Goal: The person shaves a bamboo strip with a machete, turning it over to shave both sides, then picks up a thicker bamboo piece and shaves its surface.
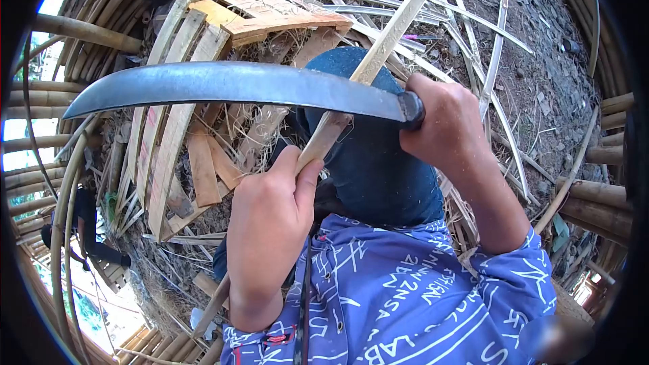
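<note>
My right hand (446,122) is closed round the handle of a machete (223,82), whose long curved blade reaches left across the view. Its blade lies across a long bamboo strip (399,20) that slants from upper right to lower left over my knee. Around the strip's lower part my left hand (270,223) is wrapped, below the blade. Most of the machete's handle is hidden inside my right fist. Under the strip shows my leg in blue jeans (378,169).
A wooden crate (196,47) with shavings stands at the left. Loose strips (497,47) lie on the littered ground (534,88) at the right. Bamboo poles (588,203) frame both sides. Another person (88,223) is at the far left.
</note>
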The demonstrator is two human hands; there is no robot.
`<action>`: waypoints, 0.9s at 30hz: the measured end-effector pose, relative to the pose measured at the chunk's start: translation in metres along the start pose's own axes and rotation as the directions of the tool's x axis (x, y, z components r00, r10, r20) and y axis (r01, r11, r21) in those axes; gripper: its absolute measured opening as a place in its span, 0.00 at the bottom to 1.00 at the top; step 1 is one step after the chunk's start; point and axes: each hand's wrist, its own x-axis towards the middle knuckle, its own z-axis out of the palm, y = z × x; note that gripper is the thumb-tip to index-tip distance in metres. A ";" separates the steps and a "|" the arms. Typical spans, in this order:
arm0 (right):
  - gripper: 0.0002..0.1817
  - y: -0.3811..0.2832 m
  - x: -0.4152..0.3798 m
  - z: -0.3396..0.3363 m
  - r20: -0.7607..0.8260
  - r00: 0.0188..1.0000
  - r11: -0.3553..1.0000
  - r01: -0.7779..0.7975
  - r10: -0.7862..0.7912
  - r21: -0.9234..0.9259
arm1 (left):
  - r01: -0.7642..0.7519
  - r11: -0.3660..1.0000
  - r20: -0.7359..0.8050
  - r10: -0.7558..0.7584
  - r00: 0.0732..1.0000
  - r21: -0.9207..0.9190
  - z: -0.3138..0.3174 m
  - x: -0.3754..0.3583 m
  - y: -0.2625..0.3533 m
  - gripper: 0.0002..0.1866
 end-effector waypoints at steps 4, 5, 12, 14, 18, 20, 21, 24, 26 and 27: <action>0.14 0.008 0.008 -0.002 0.005 0.999 0.999 -0.038 0.038 -0.034 | 0.011 1.000 0.020 -0.012 1.000 0.024 -0.001 -0.002 -0.001 0.14; 0.14 0.010 0.010 -0.001 -0.016 0.999 0.997 -0.046 0.045 -0.059 | 0.013 1.000 0.020 -0.013 1.000 0.021 -0.002 -0.002 0.000 0.14; 0.14 0.014 0.016 -0.003 -0.022 0.998 0.996 -0.057 0.056 -0.067 | 0.015 0.998 0.014 -0.016 1.000 0.057 -0.003 -0.005 -0.001 0.13; 0.14 0.015 0.015 -0.002 -0.066 0.998 0.994 -0.020 0.013 -0.104 | 0.029 0.999 0.022 -0.030 0.999 0.043 -0.003 -0.009 -0.002 0.13; 0.06 0.038 0.028 -0.006 -0.187 0.973 0.980 -0.159 0.135 -0.121 | 0.044 0.999 0.019 -0.044 0.999 0.016 -0.007 -0.026 -0.013 0.13; 0.04 0.056 0.039 -0.007 -0.211 0.959 0.964 -0.222 0.189 -0.147 | 0.076 0.997 0.036 -0.076 0.996 0.000 -0.009 -0.034 -0.017 0.14; 0.04 0.058 0.040 -0.006 -0.223 0.958 0.965 -0.215 0.178 -0.150 | 0.081 0.997 0.023 -0.081 0.996 0.006 -0.009 -0.037 -0.018 0.14; 0.04 0.051 0.041 -0.007 -0.206 0.964 0.966 -0.201 0.166 -0.164 | 0.086 0.996 0.004 -0.086 0.996 0.015 -0.010 -0.046 -0.020 0.14; 0.04 0.053 0.041 -0.007 -0.202 0.965 0.966 -0.203 0.169 -0.162 | 0.123 0.992 0.023 -0.124 0.992 0.022 -0.013 -0.054 -0.023 0.14; 0.04 0.057 0.044 -0.006 -0.216 0.960 0.964 -0.213 0.177 -0.157 | 0.135 0.991 0.014 -0.136 0.991 0.022 -0.014 -0.059 -0.024 0.14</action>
